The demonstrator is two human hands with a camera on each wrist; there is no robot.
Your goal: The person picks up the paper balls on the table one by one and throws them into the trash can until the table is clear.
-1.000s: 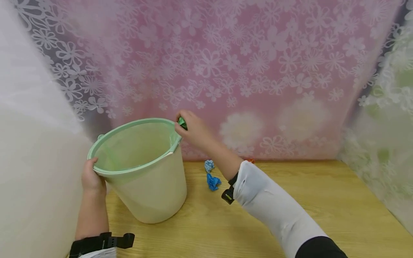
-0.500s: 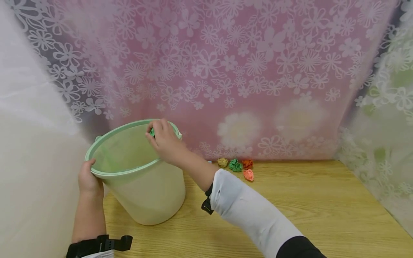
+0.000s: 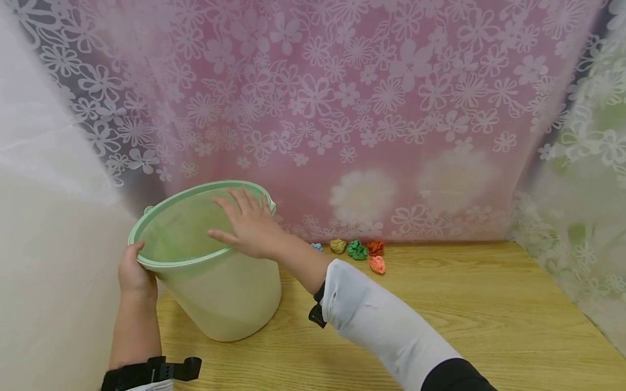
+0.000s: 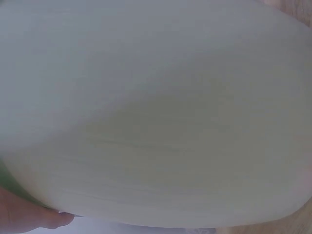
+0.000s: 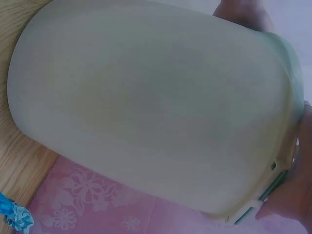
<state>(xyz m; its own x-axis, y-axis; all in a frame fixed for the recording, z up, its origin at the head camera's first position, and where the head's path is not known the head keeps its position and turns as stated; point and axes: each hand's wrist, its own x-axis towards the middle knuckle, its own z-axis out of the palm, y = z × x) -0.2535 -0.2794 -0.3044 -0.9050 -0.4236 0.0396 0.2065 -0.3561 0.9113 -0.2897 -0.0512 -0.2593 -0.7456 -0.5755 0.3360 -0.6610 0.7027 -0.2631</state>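
Note:
A cream plastic bucket (image 3: 230, 296) with a light green rim stands on the wooden surface at the left in the head view. My left hand (image 3: 137, 271) grips its near left rim, thumb over the edge; the left wrist view shows part of that hand (image 4: 29, 214) beside the bucket wall. Over the right side of the bucket's mouth, my right hand (image 3: 251, 228) is spread, fingers straight and holding nothing. The right wrist view shows the bucket wall (image 5: 151, 102) filling most of the frame. The bucket's bottom inside is hidden from the head view.
Along the back of the wooden surface lie crumpled paper balls: yellow (image 3: 337, 246), green (image 3: 357, 250), orange-red (image 3: 375, 248) and coral (image 3: 377, 265). Blue crumpled paper (image 5: 18, 217) shows in the right wrist view. A pink flowered curtain (image 3: 391, 136) hangs behind.
My right hand has moved left from beside the rim to over the bucket and let go of a green paper ball, which is out of sight. The left hand keeps its grip.

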